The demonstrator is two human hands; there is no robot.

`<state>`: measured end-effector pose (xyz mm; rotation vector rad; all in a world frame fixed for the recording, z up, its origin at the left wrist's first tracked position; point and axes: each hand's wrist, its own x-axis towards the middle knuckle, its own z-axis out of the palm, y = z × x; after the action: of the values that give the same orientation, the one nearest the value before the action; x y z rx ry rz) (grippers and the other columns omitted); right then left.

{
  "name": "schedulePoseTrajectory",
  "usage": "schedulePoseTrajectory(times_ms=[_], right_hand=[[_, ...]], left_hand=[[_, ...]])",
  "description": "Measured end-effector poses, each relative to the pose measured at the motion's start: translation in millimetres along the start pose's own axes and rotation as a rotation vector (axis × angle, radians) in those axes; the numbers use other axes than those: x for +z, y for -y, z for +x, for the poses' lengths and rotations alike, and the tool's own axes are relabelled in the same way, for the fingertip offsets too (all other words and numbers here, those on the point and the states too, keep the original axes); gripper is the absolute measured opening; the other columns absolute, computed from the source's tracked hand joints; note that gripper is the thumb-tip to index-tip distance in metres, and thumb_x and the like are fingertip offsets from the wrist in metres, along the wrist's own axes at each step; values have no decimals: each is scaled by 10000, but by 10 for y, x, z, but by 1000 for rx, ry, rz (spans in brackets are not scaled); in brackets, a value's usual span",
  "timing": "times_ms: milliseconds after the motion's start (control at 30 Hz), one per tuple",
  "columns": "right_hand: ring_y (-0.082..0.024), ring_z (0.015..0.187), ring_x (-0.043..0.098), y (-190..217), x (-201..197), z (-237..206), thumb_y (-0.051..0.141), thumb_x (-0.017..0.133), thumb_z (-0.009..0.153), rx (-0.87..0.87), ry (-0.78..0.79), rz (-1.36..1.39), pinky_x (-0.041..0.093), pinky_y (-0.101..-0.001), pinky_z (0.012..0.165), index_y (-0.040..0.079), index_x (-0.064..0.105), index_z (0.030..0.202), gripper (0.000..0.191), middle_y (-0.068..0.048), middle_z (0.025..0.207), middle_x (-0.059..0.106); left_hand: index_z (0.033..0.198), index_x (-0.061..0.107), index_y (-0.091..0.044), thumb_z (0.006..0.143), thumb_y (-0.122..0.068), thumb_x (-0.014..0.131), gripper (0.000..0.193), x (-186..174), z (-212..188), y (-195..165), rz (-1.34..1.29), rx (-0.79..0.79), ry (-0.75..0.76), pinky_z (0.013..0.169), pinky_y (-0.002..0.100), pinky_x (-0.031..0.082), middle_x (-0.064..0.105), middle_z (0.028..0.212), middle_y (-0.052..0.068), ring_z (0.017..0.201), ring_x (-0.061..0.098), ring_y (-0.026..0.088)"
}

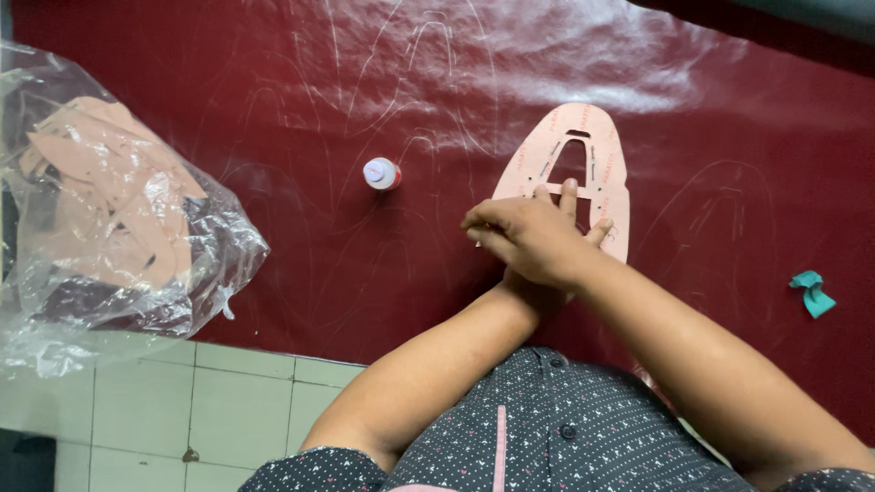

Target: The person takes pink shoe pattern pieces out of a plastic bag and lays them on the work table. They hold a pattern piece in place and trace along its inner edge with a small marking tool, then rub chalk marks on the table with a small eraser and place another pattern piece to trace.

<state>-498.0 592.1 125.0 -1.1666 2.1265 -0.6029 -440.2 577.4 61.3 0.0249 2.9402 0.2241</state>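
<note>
Pressing both hands onto the pink shoe-shaped template (583, 150), we keep it flat on the dark red leather sheet (273, 264). Our right hand (524, 239) lies curled over the left hand (565, 214), whose fingers spread flat; whether either grips anything, we cannot tell. Left of the template stands 1 small white bottle (381, 173); farther left, a clear plastic bag (109, 228) holds more pink pieces.

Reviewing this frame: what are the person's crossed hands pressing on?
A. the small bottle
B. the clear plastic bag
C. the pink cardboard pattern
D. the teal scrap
C: both hands, right hand over left hand, lie on the pink cardboard pattern on the dark red leather sheet.
</note>
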Motion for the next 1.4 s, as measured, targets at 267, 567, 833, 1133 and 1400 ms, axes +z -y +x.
schedulePoseTrajectory(times_ms=[267,567,833,1133,1400], right_hand=[[-520,1134,474,48,216,-198,335,682,865,-341,-607,-362,145,-668,1064,314,701,1139,275,55,1033,721],[-296,918,684,-243,-92,23,127,768,864,-173,-266,93,537,-417,793,74,768,961,111,-142,928,714],[-359,1007,651,-222,51,87,312,644,937,-48,-20,-121,470,-486,983,133,779,1047,251,-98,1054,763],[-356,1049,603,-121,105,81,342,661,905,-73,23,-231,368,-574,1033,193,791,1053,247,-28,1091,759],[-383,1020,583,-151,131,77,335,676,895,-80,12,-231,425,-524,993,185,789,1034,234,-29,1065,757]], left_hand=[[1618,204,-352,1013,-528,381,654,185,46,-16,87,75,-8,1132,702,207,160,1650,322,1450,236,595],[1610,333,-177,1051,-385,394,600,335,26,-97,-157,-34,-121,1234,534,137,199,1667,194,1545,194,343],[1536,408,-382,1048,-377,363,490,304,-1,-52,-158,-2,-149,1232,577,130,204,1664,216,1516,239,420],[1550,431,-418,1057,-388,389,495,250,-36,-35,-143,-29,-235,1203,632,198,231,1672,251,1483,302,473],[1558,418,-416,1066,-405,384,494,127,-57,6,-166,-11,-183,1178,668,215,214,1684,251,1446,309,485]])
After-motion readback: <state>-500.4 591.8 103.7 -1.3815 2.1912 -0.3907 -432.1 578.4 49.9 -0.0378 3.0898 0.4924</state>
